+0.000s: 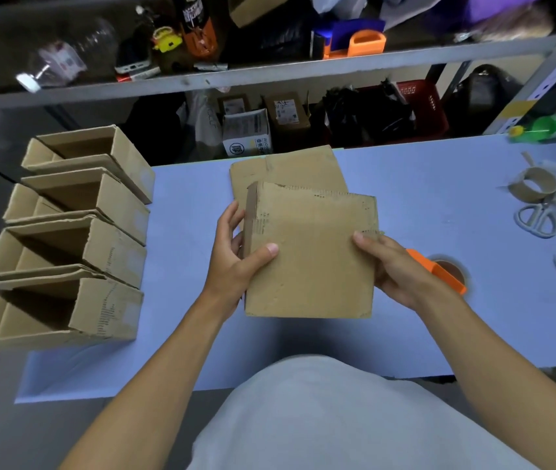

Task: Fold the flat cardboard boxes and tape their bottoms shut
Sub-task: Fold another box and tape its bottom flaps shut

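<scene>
Four folded boxes (66, 239) line the table's (185, 215) left edge; at centre, the left hand (235, 262) and right hand (395, 269) pinch a flat box (313, 259) above another flat box (290, 167), likely about to open it, tape dispenser (442, 271) waiting right

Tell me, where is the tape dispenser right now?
The orange tape dispenser lies on the blue table, just behind the right hand, with scissors farther right.
</scene>
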